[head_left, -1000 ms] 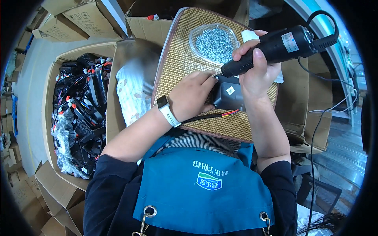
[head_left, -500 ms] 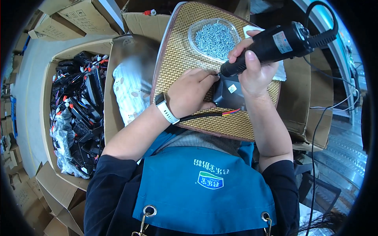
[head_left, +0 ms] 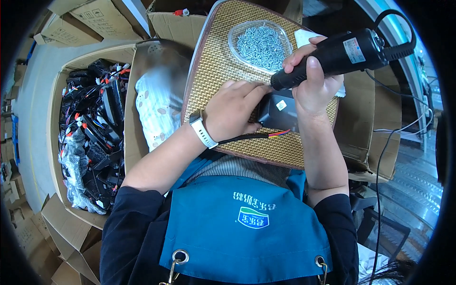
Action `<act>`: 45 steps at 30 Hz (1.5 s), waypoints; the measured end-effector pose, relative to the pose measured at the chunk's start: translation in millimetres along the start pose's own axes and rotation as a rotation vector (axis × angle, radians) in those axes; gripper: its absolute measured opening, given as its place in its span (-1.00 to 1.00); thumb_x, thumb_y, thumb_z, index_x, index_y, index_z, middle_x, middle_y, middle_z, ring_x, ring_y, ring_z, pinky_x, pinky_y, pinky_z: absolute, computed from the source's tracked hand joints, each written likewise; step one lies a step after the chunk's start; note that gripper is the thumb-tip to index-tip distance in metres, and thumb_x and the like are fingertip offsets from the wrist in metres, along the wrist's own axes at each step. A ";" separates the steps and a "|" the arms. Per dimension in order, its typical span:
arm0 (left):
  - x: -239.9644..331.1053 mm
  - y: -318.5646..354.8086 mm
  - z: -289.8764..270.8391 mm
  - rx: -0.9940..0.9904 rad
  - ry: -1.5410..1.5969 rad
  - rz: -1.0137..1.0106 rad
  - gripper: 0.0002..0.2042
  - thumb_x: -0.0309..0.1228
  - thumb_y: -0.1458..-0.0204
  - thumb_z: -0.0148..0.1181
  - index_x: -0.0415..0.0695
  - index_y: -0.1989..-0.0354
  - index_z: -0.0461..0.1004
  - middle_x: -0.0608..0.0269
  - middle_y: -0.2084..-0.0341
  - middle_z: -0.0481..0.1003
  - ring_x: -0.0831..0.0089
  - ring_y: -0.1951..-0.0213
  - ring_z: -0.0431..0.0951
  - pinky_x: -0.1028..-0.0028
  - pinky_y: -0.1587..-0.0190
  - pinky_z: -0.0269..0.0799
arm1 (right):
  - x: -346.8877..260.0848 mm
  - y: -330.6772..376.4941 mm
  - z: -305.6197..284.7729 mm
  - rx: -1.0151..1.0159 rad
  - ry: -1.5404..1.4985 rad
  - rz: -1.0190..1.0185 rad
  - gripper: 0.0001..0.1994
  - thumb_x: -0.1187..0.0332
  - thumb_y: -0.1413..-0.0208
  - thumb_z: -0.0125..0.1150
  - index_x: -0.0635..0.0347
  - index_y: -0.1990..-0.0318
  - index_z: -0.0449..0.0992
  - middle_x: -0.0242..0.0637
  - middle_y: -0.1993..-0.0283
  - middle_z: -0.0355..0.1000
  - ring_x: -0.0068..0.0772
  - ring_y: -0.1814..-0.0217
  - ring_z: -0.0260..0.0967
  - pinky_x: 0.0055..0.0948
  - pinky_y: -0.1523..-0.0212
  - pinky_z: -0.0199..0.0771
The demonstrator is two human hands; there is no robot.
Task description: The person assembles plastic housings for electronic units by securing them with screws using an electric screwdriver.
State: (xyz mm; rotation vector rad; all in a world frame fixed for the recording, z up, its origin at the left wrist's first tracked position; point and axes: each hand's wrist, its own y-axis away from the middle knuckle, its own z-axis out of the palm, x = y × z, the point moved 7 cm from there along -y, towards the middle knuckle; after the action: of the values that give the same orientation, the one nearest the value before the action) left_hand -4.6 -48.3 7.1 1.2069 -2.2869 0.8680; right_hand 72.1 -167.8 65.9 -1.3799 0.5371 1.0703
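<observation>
While the right hand (head_left: 316, 88) wraps its fingers around a black electric screwdriver (head_left: 332, 54), its tip sits at the upper left corner of a small black box (head_left: 280, 111) lying on the woven mat (head_left: 213, 71). The left hand (head_left: 235, 111) presses down on the box's left edge, fingers curled at the tip. Judging by this, fastening is underway, not finished. A clear dish of screws (head_left: 261, 42) remains well stocked just behind, and a carton of wired black parts (head_left: 92, 133) sits at left.
</observation>
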 end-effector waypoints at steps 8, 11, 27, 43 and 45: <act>-17.8 -10.8 2.7 0.084 0.129 -0.127 -0.57 -0.45 0.20 0.34 -0.15 0.08 0.39 0.08 0.26 0.49 0.15 0.18 0.51 0.28 0.13 0.40 | -18.1 -5.0 -8.9 0.044 -0.187 -0.083 -0.56 0.35 -0.08 0.18 0.42 -0.04 0.22 -0.20 0.49 0.41 -0.41 0.52 0.39 -0.46 0.42 0.44; -11.5 -23.8 0.6 0.139 0.065 -0.002 -0.78 -0.49 0.09 0.21 -0.17 0.23 0.42 0.09 0.40 0.47 0.09 0.29 0.49 0.22 0.23 0.41 | -35.4 4.4 -11.6 0.019 -0.247 -0.082 -0.46 0.19 -0.08 0.19 0.38 -0.09 0.19 -0.19 0.44 0.38 -0.37 0.49 0.37 -0.32 0.36 0.44; -9.2 -73.1 -31.5 0.307 -0.202 0.289 -0.65 -0.45 0.09 0.13 -0.08 0.05 0.42 0.03 0.02 0.40 0.05 0.00 0.40 0.20 -0.07 0.31 | -33.7 65.9 10.3 -0.074 -0.044 0.061 -0.39 0.09 -0.01 0.21 0.29 -0.08 0.15 -0.22 0.42 0.35 -0.36 0.46 0.36 -0.35 0.35 0.40; -2.2 -13.9 18.2 -0.160 -0.066 0.234 -0.28 -0.33 0.43 0.49 0.01 -0.08 0.38 0.26 -0.18 0.29 0.18 -0.21 0.27 0.25 -0.21 0.26 | -38.0 84.6 21.3 0.202 0.244 -0.125 -0.35 0.12 -0.05 0.25 0.32 -0.12 0.05 -0.17 0.39 0.34 -0.38 0.39 0.36 -0.35 0.27 0.45; -2.3 -15.0 18.3 -0.162 -0.125 0.225 -0.31 -0.28 0.32 0.45 0.08 -0.12 0.37 0.23 -0.15 0.32 0.21 -0.19 0.29 0.24 -0.17 0.29 | -38.6 81.6 23.2 0.155 0.237 -0.111 -0.36 0.11 -0.05 0.25 0.31 -0.11 0.06 -0.17 0.39 0.34 -0.38 0.40 0.36 -0.34 0.28 0.45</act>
State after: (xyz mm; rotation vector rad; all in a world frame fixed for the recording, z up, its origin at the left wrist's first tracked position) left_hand 8.0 -66.0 -2.5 0.9727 -2.5749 0.6821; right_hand -20.9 -168.8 60.4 -1.3897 0.6934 0.7639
